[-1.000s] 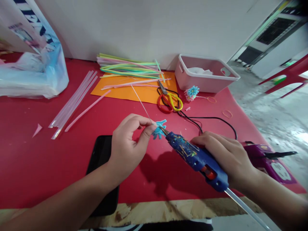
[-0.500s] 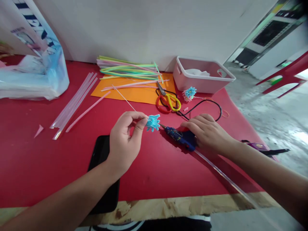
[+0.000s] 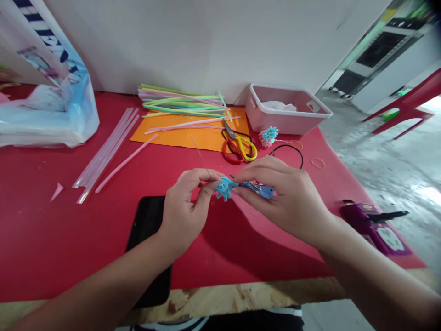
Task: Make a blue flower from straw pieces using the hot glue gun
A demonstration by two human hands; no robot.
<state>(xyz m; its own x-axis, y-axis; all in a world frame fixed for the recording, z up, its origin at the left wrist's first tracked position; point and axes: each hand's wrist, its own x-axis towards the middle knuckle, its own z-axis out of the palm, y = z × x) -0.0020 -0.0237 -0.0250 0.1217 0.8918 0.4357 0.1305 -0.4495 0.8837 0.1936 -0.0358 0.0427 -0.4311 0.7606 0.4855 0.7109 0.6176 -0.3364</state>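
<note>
Above the red table [image 3: 86,243], the left hand [image 3: 188,200] pinches the blue flower [image 3: 225,188] while the right hand [image 3: 282,193] nips its edge (glue gun [image 3: 266,191] partly hidden behind that one). Petal-pressing step, I reckon; next move calls for a gentle touch.
</note>
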